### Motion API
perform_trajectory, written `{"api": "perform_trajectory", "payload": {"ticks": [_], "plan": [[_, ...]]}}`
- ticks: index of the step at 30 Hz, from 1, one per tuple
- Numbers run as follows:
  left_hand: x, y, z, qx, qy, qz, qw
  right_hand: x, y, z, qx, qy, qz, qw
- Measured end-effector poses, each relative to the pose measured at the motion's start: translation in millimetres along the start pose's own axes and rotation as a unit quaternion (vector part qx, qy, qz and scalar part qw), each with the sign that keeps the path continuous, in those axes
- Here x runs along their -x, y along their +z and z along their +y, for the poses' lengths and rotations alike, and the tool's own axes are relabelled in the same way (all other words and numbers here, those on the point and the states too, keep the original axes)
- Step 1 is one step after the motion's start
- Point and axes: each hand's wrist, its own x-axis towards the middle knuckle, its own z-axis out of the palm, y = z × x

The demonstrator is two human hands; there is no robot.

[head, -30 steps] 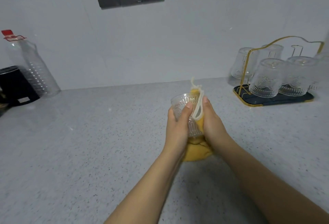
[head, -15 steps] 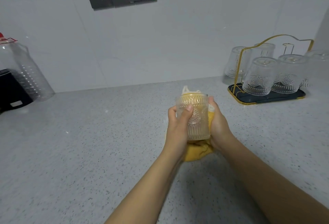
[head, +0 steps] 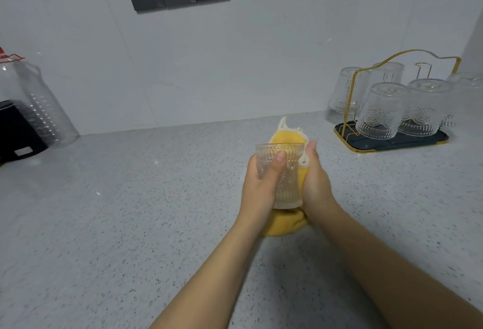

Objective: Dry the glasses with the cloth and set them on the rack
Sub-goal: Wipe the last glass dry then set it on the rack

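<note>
1. Your counter (head: 104,224): grey speckled; a clear plastic bottle (head: 44,109) stands far left against the wall.
2. Rack (head: 392,143): far right, well apart, several glasses upside down on it.
3. Cloth (head: 285,224): yellow, bunched; your right hand (head: 317,185) grips it against the glass's side.
4. Glass (head: 283,172): above the counter, long axis near vertical, mouth up; your left hand (head: 261,185) is wrapped round it.

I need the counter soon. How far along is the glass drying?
Mostly done, it seems: several glasses already sit upside down on the gold rack. In hand: the left hand grips one upright glass while the right hand presses the yellow cloth against it. Left: finish wiping it and set it on the rack. No other undried glass shows on the counter.
</note>
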Motion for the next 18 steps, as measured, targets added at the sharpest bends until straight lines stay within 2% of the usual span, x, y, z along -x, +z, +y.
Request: {"api": "perform_trajectory", "payload": {"ticks": [2,4,7,10,13,15,18], "plan": [[-3,2,-4,-0.002,0.001,-0.027,1.000,-6,-4,-3,-0.073,0.031,-0.009,0.997],[-6,3,-5,-0.020,-0.001,-0.030,0.999,-9,-6,-1,-0.076,0.020,0.003,0.997],[-11,1,-7,-0.078,0.022,0.006,0.997,-2,-1,2,0.020,0.001,0.013,1.000],[-7,-1,-3,-0.058,0.033,0.042,0.997,3,3,14,0.144,-0.080,-0.002,0.986],[-1,-2,-2,-0.018,0.014,0.018,1.000,7,5,14,0.141,-0.127,-0.023,0.982],[0,-1,-2,0.008,0.021,0.011,1.000,5,3,11,0.097,-0.094,-0.011,0.991],[1,1,-3,0.031,0.017,-0.017,0.999,-7,-5,3,-0.026,0.010,0.002,1.000]]}}
